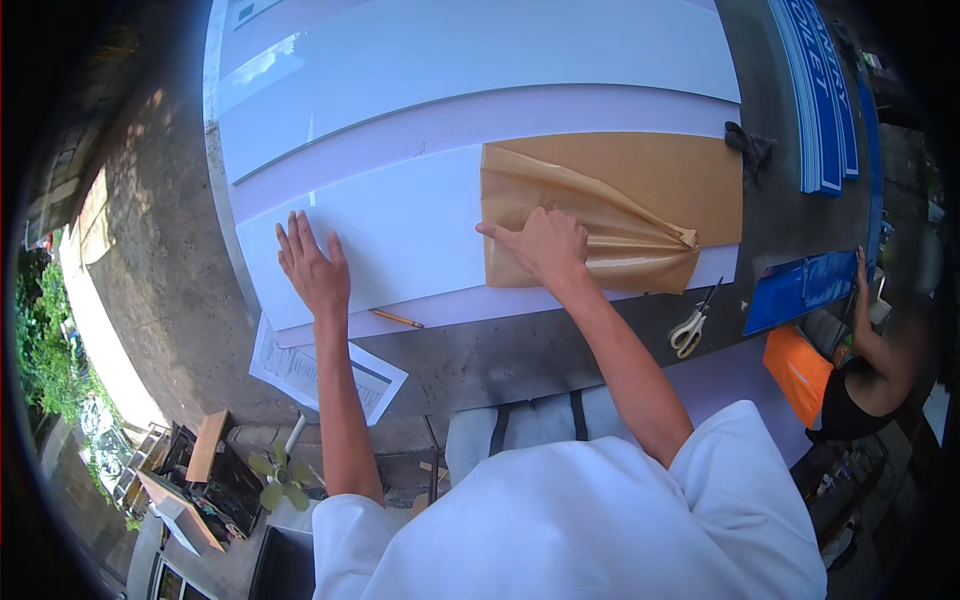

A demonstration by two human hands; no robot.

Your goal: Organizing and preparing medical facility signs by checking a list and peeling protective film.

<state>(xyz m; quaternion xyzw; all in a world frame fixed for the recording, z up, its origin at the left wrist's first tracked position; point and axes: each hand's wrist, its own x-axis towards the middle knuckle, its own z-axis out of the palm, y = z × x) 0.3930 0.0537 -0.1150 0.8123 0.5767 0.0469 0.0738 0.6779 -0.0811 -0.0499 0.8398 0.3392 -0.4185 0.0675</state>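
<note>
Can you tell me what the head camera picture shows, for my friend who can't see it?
A person's right hand presses on crumpled brown backing paper half peeled off a white sheet, while the left hand lies flat on the sheet. A pencil and scissors lie near the table's front edge.

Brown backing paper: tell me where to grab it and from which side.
Grip the brown backing paper at its loose folded-over flap, near the bunched corner, coming from the right. That part is already lifted off the white sheet; the rest lies flat. The right hand rests on the flap's left end.
</note>
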